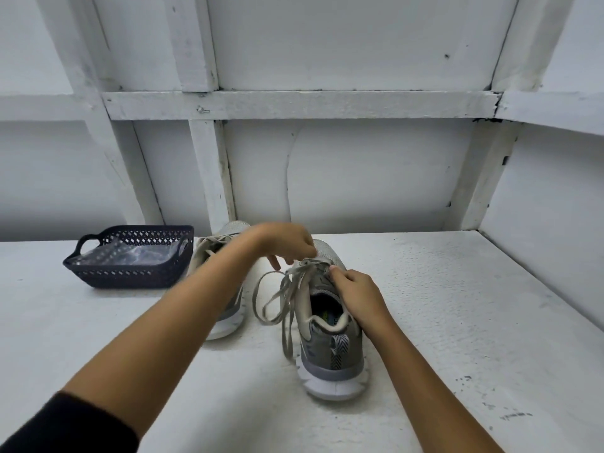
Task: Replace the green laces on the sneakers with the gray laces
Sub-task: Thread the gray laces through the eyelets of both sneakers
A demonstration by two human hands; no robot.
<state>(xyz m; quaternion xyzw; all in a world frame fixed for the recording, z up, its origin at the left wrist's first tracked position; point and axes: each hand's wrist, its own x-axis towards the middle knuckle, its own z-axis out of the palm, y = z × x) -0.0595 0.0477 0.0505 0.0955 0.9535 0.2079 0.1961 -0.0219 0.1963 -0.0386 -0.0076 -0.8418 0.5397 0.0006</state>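
Reading this as mid-lacing on the near sneaker (327, 354): working the lace (292, 282) at the toe-end eyelets, heel pointing at the camera, toe pointing at the wall.

Doing it well, as a judgement:
- keeping the upper pinned so the eyelet row is not shifting while pulling;
- feeding one end at a time, pinching close to the tip; pulling slack through evenly on both sides;
- keeping the loose loops off to the left, clear of the collar, avoiding twists and snags;
- checking lace colour before going further; reading pale grey-beige here, not possible to tell whether this is the green or the gray one.

Hands:
- left hand (287, 241) reaching across from the left, hovering over the toe end; fingers curled, tips appearing to be pinching the lace at the top of the eyelet row; one finger pointing down and free;
- right hand (358, 294) lying against the right side of the same sneaker, fingers curled round the upper, thumb pressing at the eyelet edge; exact contact with the lace not resolvable;
- hands close together, not touching.

Lace hanging in several slack loops over the sneaker's left side, trailing down onto the table (457, 322); far sneaker (225, 322) sitting just left, partly hidden behind the left forearm; dark basket (137, 230) further left, holding clear plastic (130, 253).
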